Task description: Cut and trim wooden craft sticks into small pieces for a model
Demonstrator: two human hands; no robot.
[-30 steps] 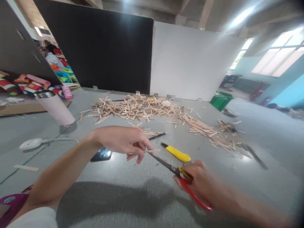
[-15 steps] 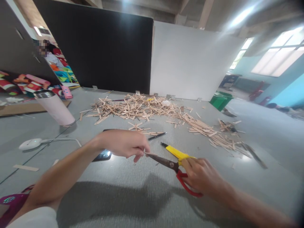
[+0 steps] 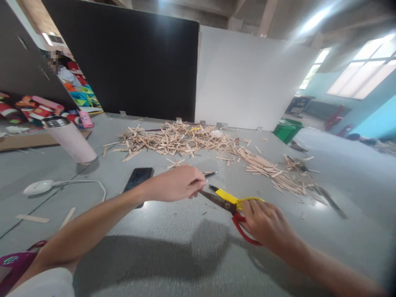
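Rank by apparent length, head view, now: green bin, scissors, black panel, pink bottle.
1. Black panel
2. Scissors and pink bottle: too close to rank; the right hand partly covers the scissors, which also look nearer the camera
3. Green bin, farther back

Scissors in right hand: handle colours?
The scissors have one yellow handle loop and one red handle loop; best seen in the head view.
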